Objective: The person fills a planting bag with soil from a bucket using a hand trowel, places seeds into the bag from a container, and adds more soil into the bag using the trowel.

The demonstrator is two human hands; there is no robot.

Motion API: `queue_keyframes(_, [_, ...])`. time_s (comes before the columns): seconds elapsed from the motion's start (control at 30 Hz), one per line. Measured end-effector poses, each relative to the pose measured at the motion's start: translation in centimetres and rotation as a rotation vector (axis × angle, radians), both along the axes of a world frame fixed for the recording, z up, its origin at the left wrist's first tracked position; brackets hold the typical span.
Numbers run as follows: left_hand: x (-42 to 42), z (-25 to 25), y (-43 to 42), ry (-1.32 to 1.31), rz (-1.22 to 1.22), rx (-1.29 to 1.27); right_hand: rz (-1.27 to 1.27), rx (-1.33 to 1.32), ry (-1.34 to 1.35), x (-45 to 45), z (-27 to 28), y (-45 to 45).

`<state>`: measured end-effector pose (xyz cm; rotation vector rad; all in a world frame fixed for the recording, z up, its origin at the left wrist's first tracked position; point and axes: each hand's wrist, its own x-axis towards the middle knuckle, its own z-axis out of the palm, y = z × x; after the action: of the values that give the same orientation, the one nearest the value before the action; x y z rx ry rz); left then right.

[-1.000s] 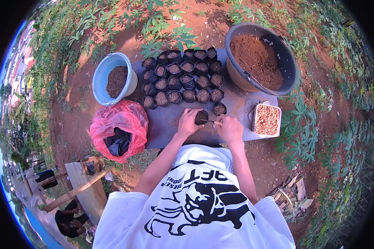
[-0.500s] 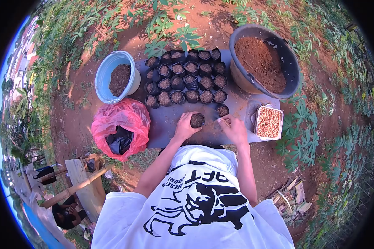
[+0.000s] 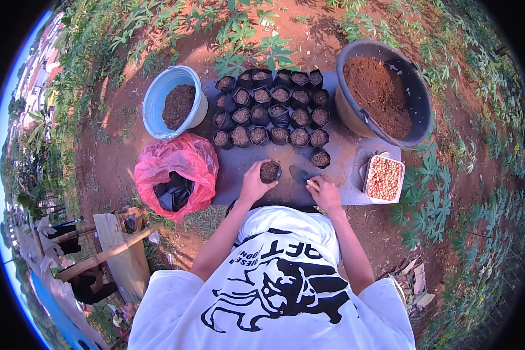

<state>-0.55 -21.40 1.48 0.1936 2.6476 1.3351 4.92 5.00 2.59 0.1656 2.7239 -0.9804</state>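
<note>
My left hand (image 3: 255, 182) is wrapped round a small black bag filled with dark soil (image 3: 269, 172) near the table's front edge. In my right hand (image 3: 325, 193) is the handle of a small trowel (image 3: 299, 175), its dark blade pointing up and left, apart from the bag. Rows of soil-filled black bags (image 3: 279, 135) stand on the grey table (image 3: 233, 189). One more filled bag (image 3: 320, 158) sits by itself below the rows, just above my right hand.
A blue bucket of soil (image 3: 201, 111) and a pink plastic bag (image 3: 201, 160) holding black plastic are at the left. At the right are a large black bucket of reddish soil (image 3: 353, 108) and a square tub of seeds (image 3: 384, 179). A person (image 3: 90, 286) is at the lower left.
The trowel has moved away from the held bag, and its blade now lies clear to the right of it. My left hand still holds the bag. The whole view has shifted slightly.
</note>
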Motion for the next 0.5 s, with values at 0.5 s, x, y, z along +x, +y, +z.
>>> queue_keyframes(0.5, [-1.9,0.5,1.9,0.054,-0.078,-0.057,-0.162,0.236,0.088,-1.1,1.6,0.1])
